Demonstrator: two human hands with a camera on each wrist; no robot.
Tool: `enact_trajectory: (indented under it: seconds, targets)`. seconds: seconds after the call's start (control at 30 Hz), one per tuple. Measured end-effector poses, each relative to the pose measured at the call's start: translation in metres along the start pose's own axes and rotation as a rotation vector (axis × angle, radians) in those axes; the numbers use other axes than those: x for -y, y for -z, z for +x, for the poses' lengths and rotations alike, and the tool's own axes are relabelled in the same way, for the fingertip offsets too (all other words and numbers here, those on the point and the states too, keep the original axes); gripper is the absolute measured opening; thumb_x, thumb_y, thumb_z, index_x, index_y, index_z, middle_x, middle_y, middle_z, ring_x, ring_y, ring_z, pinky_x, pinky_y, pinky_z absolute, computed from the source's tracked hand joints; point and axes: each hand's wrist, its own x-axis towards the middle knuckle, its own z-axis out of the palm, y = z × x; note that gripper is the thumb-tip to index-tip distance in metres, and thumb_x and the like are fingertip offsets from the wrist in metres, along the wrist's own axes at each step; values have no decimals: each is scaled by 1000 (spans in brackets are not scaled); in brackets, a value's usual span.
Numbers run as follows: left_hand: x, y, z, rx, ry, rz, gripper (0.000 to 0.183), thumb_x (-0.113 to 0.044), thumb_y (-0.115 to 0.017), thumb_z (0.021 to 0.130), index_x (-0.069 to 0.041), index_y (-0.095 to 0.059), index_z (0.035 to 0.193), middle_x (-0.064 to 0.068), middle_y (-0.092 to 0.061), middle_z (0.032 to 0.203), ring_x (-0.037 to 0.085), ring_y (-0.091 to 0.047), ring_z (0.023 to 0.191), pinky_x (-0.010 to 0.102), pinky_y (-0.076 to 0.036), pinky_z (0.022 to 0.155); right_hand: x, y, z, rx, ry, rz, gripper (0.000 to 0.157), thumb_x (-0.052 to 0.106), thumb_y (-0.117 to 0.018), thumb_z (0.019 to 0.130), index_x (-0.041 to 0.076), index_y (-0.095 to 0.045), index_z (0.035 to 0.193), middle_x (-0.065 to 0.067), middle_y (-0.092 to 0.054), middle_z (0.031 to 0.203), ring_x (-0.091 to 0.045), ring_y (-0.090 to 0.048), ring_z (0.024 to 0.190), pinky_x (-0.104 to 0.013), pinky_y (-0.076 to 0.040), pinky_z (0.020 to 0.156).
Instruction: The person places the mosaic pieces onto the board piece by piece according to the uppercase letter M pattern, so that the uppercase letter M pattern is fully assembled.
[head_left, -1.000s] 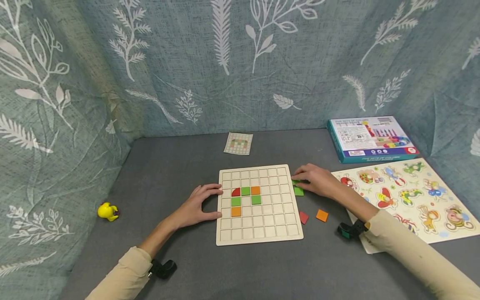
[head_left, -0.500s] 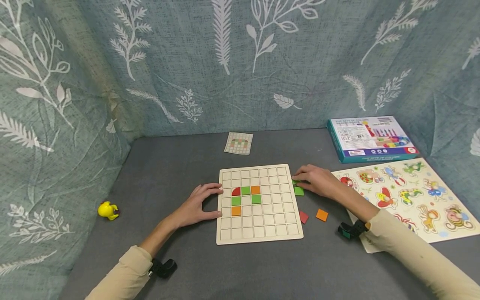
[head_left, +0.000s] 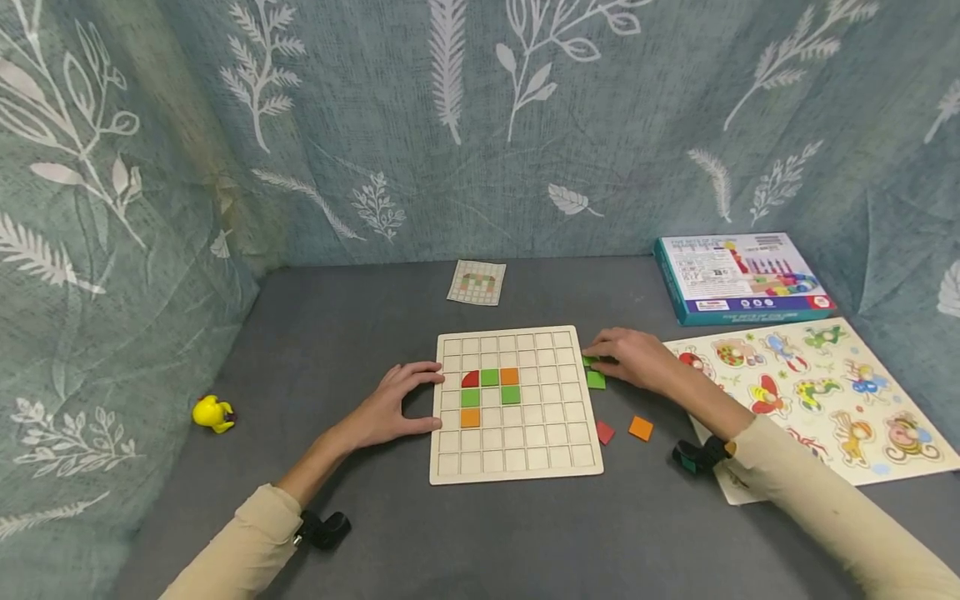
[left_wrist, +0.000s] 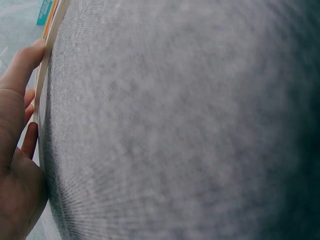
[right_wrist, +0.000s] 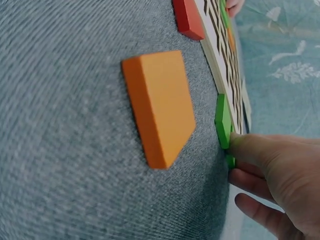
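A pale wooden grid board (head_left: 552, 433) lies flat on the table. Set in its squares are a red quarter-round piece (head_left: 470, 380), several green square tiles (head_left: 490, 377) and two orange ones (head_left: 470, 417). My left hand (head_left: 386, 408) touches the board's left edge with spread fingertips and thumb. Just off the right edge, my right hand (head_left: 636, 360) pinches a green tile (right_wrist: 230, 161) between thumb and fingers, largely hidden by them. Another green tile (head_left: 596, 380) lies right beside the thumb, against the board.
A red piece (head_left: 605, 432) and an orange tile (head_left: 641, 428) lie right of the board. Behind it is a pattern card (head_left: 477, 283). An insect puzzle board (head_left: 825, 400) and a boxed toy set (head_left: 742, 275) occupy the right side. A yellow toy duck (head_left: 213, 413) sits far left.
Both hands and all the pieces keep their places; only the head view has shifted slightly.
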Motion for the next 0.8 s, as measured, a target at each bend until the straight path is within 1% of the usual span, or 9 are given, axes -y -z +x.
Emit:
enact_trajectory:
  seconds: [0.1,0.3,0.43,0.57,0.8]
  targets:
    - [0,1,1,2,8,-1,64,-32,-79,80,-16,-54,137,5,-43,148,28,-37,131,56,-32,105,-1,0,1,-16,-1,12,26,16,-74,85,9,-74,110,-7,-71,103,-22,-68,91,-40,-55,74]
    - [-1,2,1,13,17,9,65,-34,-79,80,-16,-53,137,5,-42,149,28,-37,132,56,-32,105,-5,0,1,-10,-23,61,24,15,-74,86,8,-73,109,-8,-70,105,-25,-67,96,-42,-54,79]
    - [-1,1,2,13,18,10,65,-34,-79,80,-17,-53,137,4,-42,149,27,-37,132,56,-32,106,-7,0,0,-8,-17,66,24,15,-73,86,9,-73,110,-7,-69,104,-23,-66,93,-41,-54,75]
    - [-1,2,2,15,21,17,65,-35,-79,80,-17,-53,137,4,-42,149,27,-37,132,56,-32,105,-10,-1,-1,-35,-17,49,24,16,-73,86,10,-72,109,-6,-68,103,-20,-66,88,-39,-53,70]
    - [-1,2,2,16,27,14,65,-35,-79,80,-17,-53,137,6,-42,149,29,-37,133,57,-32,106,-7,3,0,-62,-32,98,24,17,-72,88,10,-71,111,-5,-68,105,-18,-65,88,-38,-52,72]
